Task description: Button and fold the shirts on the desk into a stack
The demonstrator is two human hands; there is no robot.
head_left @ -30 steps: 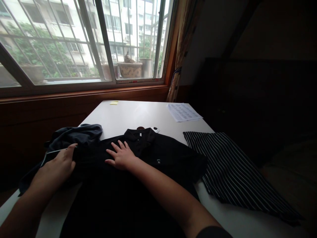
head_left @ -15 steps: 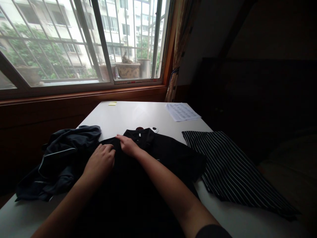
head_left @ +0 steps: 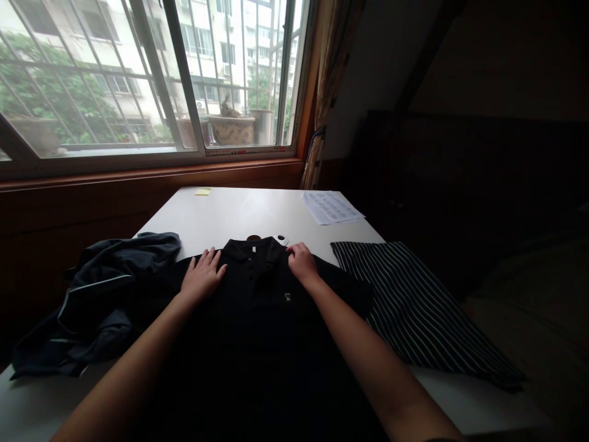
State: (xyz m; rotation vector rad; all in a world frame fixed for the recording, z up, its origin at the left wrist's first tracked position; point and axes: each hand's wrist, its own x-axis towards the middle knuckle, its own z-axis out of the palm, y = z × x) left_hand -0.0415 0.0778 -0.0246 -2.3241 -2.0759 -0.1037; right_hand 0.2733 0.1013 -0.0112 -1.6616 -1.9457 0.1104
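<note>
A black polo shirt [head_left: 257,319] lies spread face up on the white table [head_left: 239,212], collar toward the window. My left hand [head_left: 201,276] rests flat on its left shoulder with fingers stretched out. My right hand [head_left: 301,261] presses on the right shoulder beside the collar, fingers curled down onto the cloth; nothing shows in it.
A crumpled dark blue garment [head_left: 99,294] lies at the left table edge. A black-and-white striped garment [head_left: 414,304] lies to the right. A printed sheet [head_left: 331,207], a yellow note [head_left: 202,191] and two small round objects [head_left: 276,239] sit farther back near the window.
Both hands were together at the left of the collar; they have spread apart, the left to the left shoulder, the right across to the right shoulder. The view shifted slightly right.
</note>
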